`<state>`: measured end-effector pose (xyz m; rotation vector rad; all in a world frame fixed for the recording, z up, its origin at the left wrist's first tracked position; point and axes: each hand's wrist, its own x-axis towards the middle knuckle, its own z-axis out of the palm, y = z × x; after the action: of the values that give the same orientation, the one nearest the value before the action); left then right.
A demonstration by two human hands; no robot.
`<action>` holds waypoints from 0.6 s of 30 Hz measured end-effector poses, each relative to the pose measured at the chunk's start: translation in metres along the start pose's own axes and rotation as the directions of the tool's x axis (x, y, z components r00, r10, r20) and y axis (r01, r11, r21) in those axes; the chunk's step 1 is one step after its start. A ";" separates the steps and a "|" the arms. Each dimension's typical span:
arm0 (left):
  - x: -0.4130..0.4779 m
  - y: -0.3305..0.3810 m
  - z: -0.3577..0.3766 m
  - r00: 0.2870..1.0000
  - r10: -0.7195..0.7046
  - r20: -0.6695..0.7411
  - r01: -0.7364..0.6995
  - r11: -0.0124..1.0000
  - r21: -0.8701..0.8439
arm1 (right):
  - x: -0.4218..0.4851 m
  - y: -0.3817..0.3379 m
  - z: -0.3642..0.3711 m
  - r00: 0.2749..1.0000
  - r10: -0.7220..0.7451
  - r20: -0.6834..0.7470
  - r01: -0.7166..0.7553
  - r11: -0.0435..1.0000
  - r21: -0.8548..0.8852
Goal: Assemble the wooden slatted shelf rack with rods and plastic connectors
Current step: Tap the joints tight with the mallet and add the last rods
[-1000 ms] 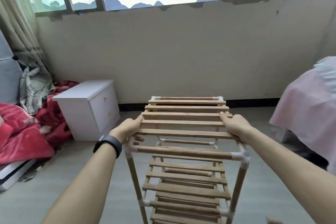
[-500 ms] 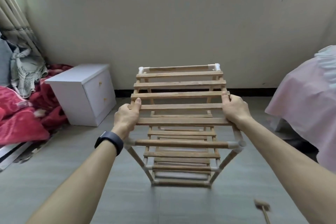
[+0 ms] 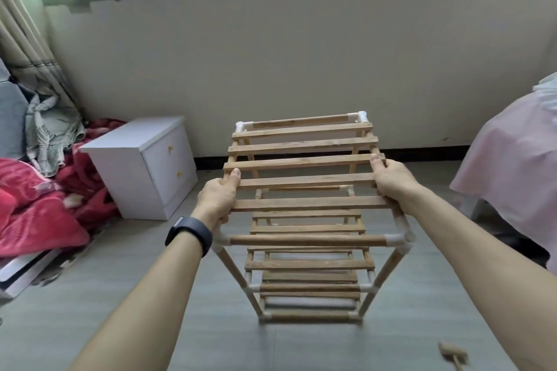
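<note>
The wooden slatted shelf rack (image 3: 304, 182) stands in front of me on the grey floor, several tiers of slats joined by round rods and white plastic connectors (image 3: 397, 240). My left hand (image 3: 218, 197) grips the left side of the top tier, thumb over a slat. On the opposite side my right hand (image 3: 391, 179) grips the right edge of the same tier. The rack's lower tiers show through the top slats, and its foot rests on the floor.
A white two-drawer cabinet (image 3: 144, 166) stands to the left. Red bedding (image 3: 36, 208) lies at far left. A pink-covered bed (image 3: 512, 178) is at right. A small wooden mallet (image 3: 452, 358) lies on the floor at lower right. The wall runs behind the rack.
The view has dropped and the rack has tipped its top away from me, showing its foot on the floor. Both hands keep their hold on the top tier.
</note>
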<state>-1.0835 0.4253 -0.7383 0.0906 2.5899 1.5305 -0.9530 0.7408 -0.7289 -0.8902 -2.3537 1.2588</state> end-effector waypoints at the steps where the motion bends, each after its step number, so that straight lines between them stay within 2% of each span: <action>1: 0.002 -0.001 -0.001 1.000 -0.007 0.009 0.007 1.000 0.001 | 0.000 -0.001 0.000 1.000 0.020 0.014 -0.021 0.999 0.043; 4: 0.009 0.004 -0.006 1.000 -0.001 0.004 0.001 0.999 0.036 | -0.003 -0.004 0.005 0.996 0.083 0.033 -0.087 0.984 0.153; 6: 0.017 0.010 -0.009 0.998 0.042 -0.044 -0.028 0.961 0.275 | -0.008 -0.008 0.015 0.990 0.131 0.045 -0.139 0.958 0.249; 8: 0.017 0.021 -0.007 0.986 0.122 -0.112 -0.046 0.849 0.526 | -0.012 -0.012 0.025 0.978 0.198 0.064 -0.208 0.907 0.366; 10: 0.003 0.036 0.000 0.967 0.233 -0.103 -0.115 0.759 0.641 | -0.019 -0.017 0.033 0.958 0.270 0.102 -0.285 0.835 0.470; 12: -0.017 0.051 0.011 0.945 0.326 0.001 -0.242 0.697 0.675 | -0.028 -0.020 0.037 0.931 0.324 0.167 -0.362 0.761 0.538; 14: -0.040 0.064 0.023 0.901 0.389 0.191 -0.420 0.676 0.605 | -0.038 -0.022 0.037 0.911 0.332 0.244 -0.412 0.742 0.529; 16: -0.066 0.074 0.035 0.838 0.358 0.413 -0.532 0.707 0.466 | -0.049 -0.023 0.036 0.898 0.275 0.345 -0.422 0.760 0.494; 18: -0.090 0.076 0.045 0.791 0.272 0.547 -0.552 0.703 0.448 | -0.056 -0.021 0.033 0.887 0.210 0.412 -0.404 0.787 0.467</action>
<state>-0.9887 0.4904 -0.6862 1.0472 2.6278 0.5743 -0.9364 0.6746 -0.7297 -0.9414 -1.9144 2.2372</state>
